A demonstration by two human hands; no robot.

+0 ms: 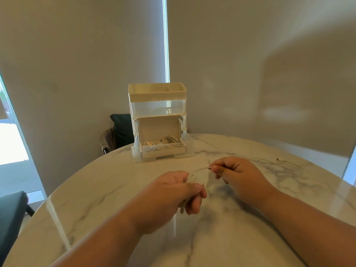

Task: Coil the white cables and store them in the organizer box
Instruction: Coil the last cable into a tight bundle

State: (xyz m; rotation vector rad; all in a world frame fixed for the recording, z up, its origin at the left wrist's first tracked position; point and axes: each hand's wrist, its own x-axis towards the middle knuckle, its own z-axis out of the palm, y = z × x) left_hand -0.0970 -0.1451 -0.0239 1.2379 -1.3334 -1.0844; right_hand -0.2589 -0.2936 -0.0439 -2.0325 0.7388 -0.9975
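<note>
At the near left of the marble-topped desk, a bundle of loops of a white cable is gripped in the left hand. Its fingers are curled tightly round the gathered turns, evidently so that the coil cannot spring apart while more is added. The loops are seen fanning out above the thumb as thin, pale strands, slightly blurred. From the bundle a short free length is drawn up and across to the right hand, where the end of the cable is pinched between thumb and narrowly closed fingers. It is held taut and clear of the desk, apparently so that the last turn can be laid on neatly. Behind the hands, at the centre back of the desk, the organizer box is stood near the wall, a stack of clear drawers under a cream tray. Its lowest drawer appears to be pulled forward, and an open cardboard box within it is shown holding stored cables, its lid raised presumably to receive the next coil. Farther right, well apart from both hands, a second white cable is seen lying loose and uncoiled on the desk, its plug toward the far edge. The coiling of the cable in hand is judged nearly complete.
</note>
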